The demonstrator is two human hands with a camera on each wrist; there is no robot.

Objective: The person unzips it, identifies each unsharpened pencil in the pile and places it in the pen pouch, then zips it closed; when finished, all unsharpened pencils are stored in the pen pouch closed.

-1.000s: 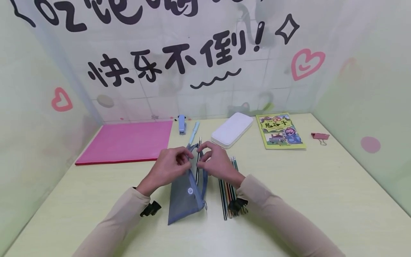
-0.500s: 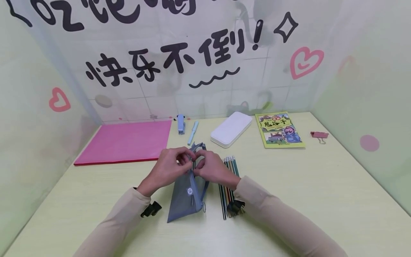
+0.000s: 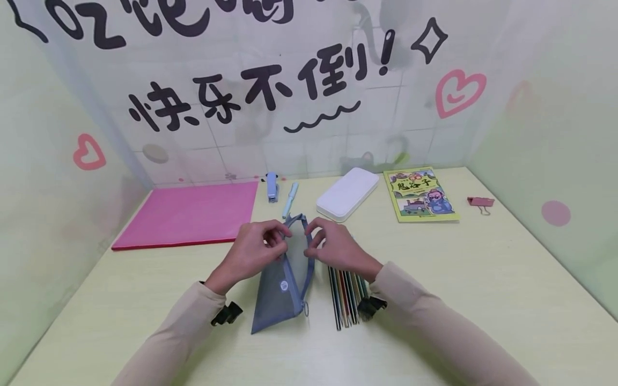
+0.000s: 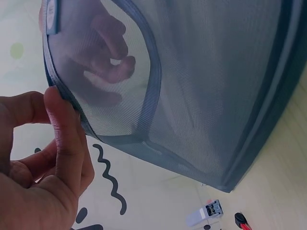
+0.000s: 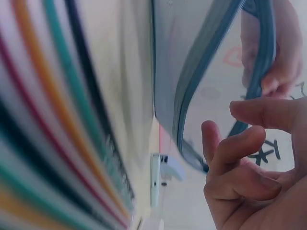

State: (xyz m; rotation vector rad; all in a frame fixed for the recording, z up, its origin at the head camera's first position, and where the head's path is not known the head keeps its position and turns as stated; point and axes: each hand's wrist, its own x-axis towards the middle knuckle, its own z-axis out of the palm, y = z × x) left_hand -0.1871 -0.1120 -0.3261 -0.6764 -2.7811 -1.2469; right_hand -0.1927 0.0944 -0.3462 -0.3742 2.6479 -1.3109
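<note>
A blue-grey mesh zip pouch [image 3: 275, 300] stands tilted on the table with its zipped mouth spread apart. My left hand [image 3: 253, 249] pinches the left edge of that mouth between thumb and fingers, as the left wrist view shows on the pouch edge [image 4: 67, 93]. Beside the right edge of the mouth, my right hand [image 3: 335, 244] has loosely bent fingers, thumb apart from them, and nothing between them. In the right wrist view its fingers [image 5: 235, 153] overlap the pouch rim. Several coloured pencils [image 3: 345, 300] lie side by side under the right wrist, their far ends hidden by the hand.
Behind the pouch are a light blue pen [image 3: 291, 198], a blue stapler [image 3: 272, 187] and a white case [image 3: 347, 194]. A pink folder [image 3: 193, 214] lies at left. To the right are a yellow booklet [image 3: 421, 195] and a pink binder clip [image 3: 480, 202]. Walls enclose the table.
My right hand lowered a black pencil into the pouch, let it go and drew back to the right. The left hand kept its pinch on the pouch edge.
</note>
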